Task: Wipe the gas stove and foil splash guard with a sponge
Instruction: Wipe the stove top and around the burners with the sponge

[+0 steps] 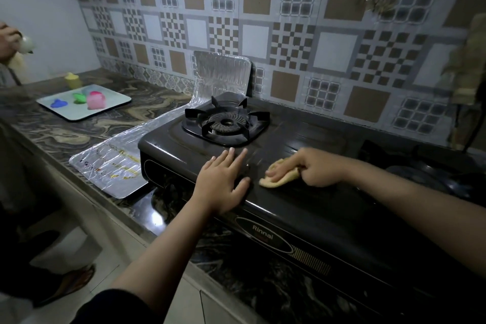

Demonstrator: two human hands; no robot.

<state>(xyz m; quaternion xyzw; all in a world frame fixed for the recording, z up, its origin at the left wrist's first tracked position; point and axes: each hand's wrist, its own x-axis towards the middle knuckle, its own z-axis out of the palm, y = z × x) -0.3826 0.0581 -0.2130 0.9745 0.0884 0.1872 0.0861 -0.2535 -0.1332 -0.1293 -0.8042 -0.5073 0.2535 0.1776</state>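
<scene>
A black gas stove stands on the marble counter, its left burner in plain sight. My right hand presses a yellow sponge onto the stove top between the burners, thumb and fingers curled round it. My left hand lies flat with straight fingers on the stove's front left part, beside the sponge. The foil splash guard lies folded out on the counter left of the stove, stained with brown spots, and one panel stands upright behind the burner.
A white tray with blue, green and pink items sits at the back left, a yellow cup behind it. Another person's hand holds something at the far left edge. A tiled wall backs the counter. The right burner lies in shadow.
</scene>
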